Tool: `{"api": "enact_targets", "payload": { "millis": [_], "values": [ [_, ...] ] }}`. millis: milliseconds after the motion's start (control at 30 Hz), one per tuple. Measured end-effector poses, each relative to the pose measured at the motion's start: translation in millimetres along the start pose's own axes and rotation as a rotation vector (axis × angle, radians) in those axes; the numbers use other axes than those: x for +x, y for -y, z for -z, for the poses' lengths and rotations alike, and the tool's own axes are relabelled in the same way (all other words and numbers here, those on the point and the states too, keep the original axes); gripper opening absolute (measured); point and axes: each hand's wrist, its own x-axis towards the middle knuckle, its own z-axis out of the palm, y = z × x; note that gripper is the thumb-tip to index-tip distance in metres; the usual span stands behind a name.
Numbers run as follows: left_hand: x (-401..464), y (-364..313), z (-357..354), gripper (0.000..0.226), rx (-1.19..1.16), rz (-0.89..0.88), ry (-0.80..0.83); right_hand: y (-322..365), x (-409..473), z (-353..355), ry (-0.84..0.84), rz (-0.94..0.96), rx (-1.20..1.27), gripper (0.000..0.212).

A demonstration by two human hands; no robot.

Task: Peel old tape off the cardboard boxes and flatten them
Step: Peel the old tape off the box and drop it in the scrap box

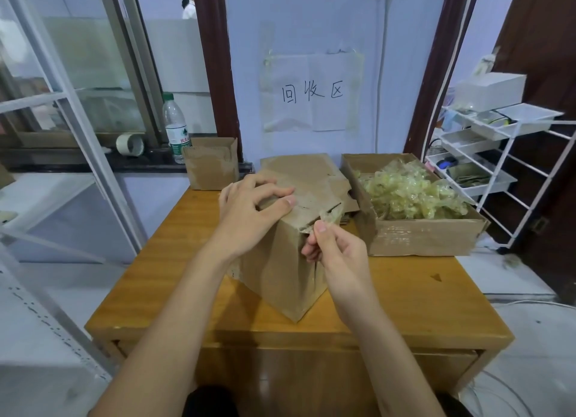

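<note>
Three boxes: a worn cardboard box (280, 261) stands at the middle of a wooden table (420, 292), one corner turned toward the camera; a small open box (212, 167) sits at the far left edge; a wide open box (417, 236) sits just beside the middle one, on the right.
Left hand: the left hand (249, 208) lies over the middle box's top near corner, fingers curled across the flap and thumb pressed on the top edge.
Right hand: the right hand (333, 245) pinches a strip of clear tape (330, 215) between thumb and forefinger at the box's upper right corner; the other fingers are curled beside the box wall.
Tape: yellowish, crinkled, lifted off the cardboard at the pinched end.
Box surface: scuffed brown cardboard, top flaps closed and torn along the right edge, pale patches on the top face.
Wide box: holds a heap of crumpled tape scraps (411, 192); its front wall is wrinkled and its left corner bent.
Table edges: bare wood shows in front of the middle box and at the near right; the far edge meets a blue wall bearing a taped paper sign (311, 92).
Surroundings: a water bottle (176, 127) and a tape roll (131, 144) stand on the window ledge at left; a white wire rack (498, 167) with trays stands close to the table's right side.
</note>
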Motion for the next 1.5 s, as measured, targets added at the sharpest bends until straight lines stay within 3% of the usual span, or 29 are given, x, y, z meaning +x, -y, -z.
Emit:
{"api": "enact_targets", "payload": {
  "millis": [333, 500, 633, 733, 833, 1067, 1267, 1500],
  "values": [
    [-7.1, 1.0, 2.9, 0.046, 0.022, -0.003, -0.023, -10.9, 0.3, 9.4, 0.111, -0.018, 0.101, 0.036],
    [-7.2, -1.3, 3.0, 0.048, 0.035, 0.008, -0.021, -8.9, -2.3, 6.2, 0.078, -0.031, 0.102, 0.041],
    [-8.1, -0.4, 2.8, 0.041, 0.038, 0.012, -0.025, 5.3, -8.7, 1.1, 0.023, -0.078, 0.077, 0.059],
    [-10.1, -0.7, 3.0, 0.052, 0.045, -0.005, -0.032, 9.7, -15.3, -3.5, 0.04, 0.039, -0.117, 0.047],
    [-11.9, -1.5, 3.2, 0.055, 0.04, -0.005, -0.032, 10.4, -15.6, -7.7, -0.023, 0.081, -0.151, 0.034],
    [-12.9, -3.8, 4.9, 0.056, 0.043, 0.007, -0.022, 6.9, -17.7, -3.9, 0.025, 0.1, -0.255, 0.029],
    [-13.8, -2.4, 7.2, 0.05, 0.025, 0.025, -0.004, 5.1, -8.9, 8.0, 0.067, 0.163, -0.152, 0.026],
    [-13.5, -1.8, 5.3, 0.054, 0.018, 0.005, -0.006, 6.8, -10.4, 5.9, 0.149, 0.062, -0.178, 0.046]
  ]
}}
